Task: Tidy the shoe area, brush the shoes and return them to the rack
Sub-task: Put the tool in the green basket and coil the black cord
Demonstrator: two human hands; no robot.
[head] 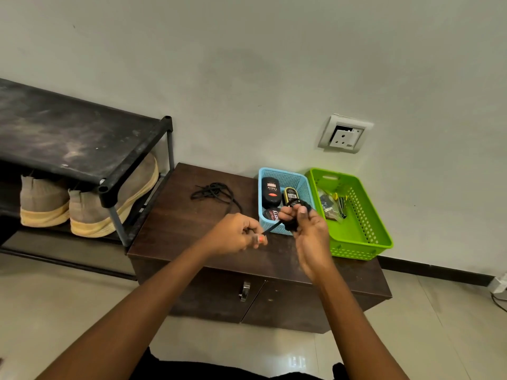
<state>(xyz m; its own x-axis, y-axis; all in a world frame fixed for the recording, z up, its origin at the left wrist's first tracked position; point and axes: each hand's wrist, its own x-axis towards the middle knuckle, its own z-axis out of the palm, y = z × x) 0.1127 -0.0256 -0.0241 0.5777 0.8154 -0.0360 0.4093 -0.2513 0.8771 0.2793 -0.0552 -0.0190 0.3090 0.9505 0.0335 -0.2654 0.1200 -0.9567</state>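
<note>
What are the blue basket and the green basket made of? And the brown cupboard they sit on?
The blue basket and the green basket look like moulded plastic. Both are bright and slightly shiny, with neat rows of holes in their walls. The brown cupboard looks like wood or a wood-look laminate. It is smooth with faint grain streaks, but the picture cannot settle which.
</note>
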